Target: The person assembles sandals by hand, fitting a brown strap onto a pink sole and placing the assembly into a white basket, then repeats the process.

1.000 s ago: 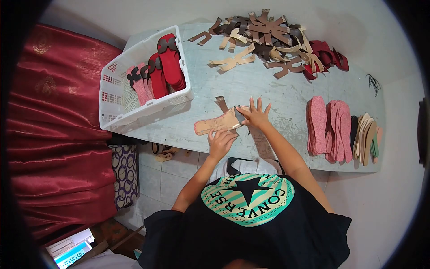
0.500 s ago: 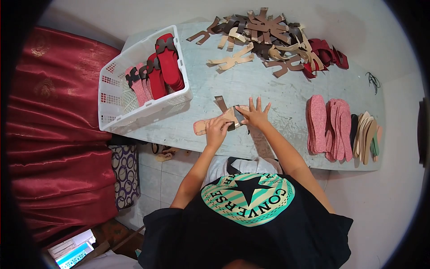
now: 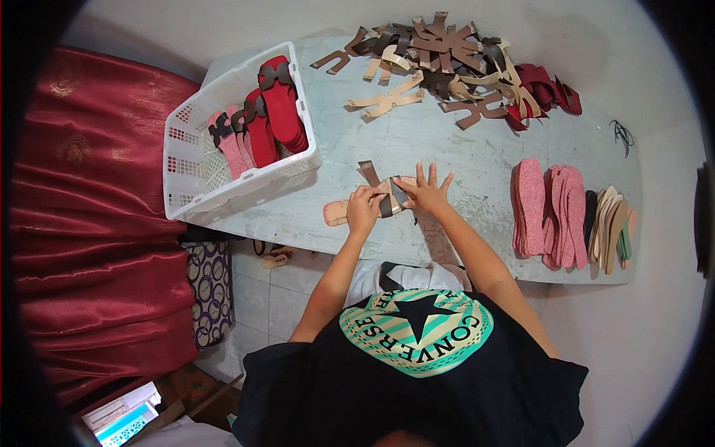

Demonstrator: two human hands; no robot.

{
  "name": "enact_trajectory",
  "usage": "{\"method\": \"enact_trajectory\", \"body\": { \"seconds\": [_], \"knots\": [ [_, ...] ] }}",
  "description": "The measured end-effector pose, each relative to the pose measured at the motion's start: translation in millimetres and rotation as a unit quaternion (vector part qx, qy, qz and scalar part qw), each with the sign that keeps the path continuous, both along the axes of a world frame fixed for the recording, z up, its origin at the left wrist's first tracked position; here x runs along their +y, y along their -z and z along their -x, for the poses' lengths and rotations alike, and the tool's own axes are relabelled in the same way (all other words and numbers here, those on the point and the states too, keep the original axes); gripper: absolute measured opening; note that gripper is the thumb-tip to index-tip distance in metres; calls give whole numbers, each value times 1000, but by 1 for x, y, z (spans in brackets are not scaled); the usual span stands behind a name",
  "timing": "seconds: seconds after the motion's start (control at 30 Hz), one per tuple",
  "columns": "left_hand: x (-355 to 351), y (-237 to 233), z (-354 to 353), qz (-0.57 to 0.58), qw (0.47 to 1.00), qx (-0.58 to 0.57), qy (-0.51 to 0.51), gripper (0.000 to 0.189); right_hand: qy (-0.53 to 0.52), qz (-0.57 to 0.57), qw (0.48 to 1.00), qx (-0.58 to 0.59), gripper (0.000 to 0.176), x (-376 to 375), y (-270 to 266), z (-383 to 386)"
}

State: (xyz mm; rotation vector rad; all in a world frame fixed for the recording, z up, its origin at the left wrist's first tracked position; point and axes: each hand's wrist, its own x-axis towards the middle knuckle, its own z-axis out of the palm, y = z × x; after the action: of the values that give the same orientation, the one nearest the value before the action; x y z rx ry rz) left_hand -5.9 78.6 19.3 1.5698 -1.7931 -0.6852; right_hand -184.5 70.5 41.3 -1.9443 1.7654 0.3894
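A beige insole with a reddish edge lies on the table, its narrow end to the left. Dark brown strap pieces cross its middle, and one strap end sticks out beyond the far edge. My left hand is over the insole, its fingers pinched together on the brown strap. Pressed down on the strap and the insole's right part is my right hand, with its fingers spread. Both hands partly hide the insole and the strap.
The pale table holds a white basket of red and pink soles at left, a heap of brown and beige straps at the back, red pieces beside it, and pink insoles with other soles at right.
My left hand has moved slightly up and right along the strap, its fingers now nearer the insole's middle. My right hand has stayed almost in place.
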Motion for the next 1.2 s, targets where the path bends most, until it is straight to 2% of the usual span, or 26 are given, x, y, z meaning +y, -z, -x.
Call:
{"method": "enact_trajectory", "body": {
  "seconds": [0.67, 0.87, 1.07, 1.2],
  "knots": [
    [-3, 4, 4, -4, 999, -27, -32, 9, -18, -8, 1000, 17, 71, -2, 0, 0],
    [-6, 8, 4, -36, 998, 40, -44, 20, -37, -5, 999, 25, 66, 0, 4, 1],
    [-7, 9, 2, -50, 997, 39, -49, 20, -50, 25, 998, 31, 59, 6, 13, 1],
    [-12, 11, 0, -49, 997, 41, -36, 29, -71, 93, 992, 35, 56, 12, 21, 2]
  ]
}}
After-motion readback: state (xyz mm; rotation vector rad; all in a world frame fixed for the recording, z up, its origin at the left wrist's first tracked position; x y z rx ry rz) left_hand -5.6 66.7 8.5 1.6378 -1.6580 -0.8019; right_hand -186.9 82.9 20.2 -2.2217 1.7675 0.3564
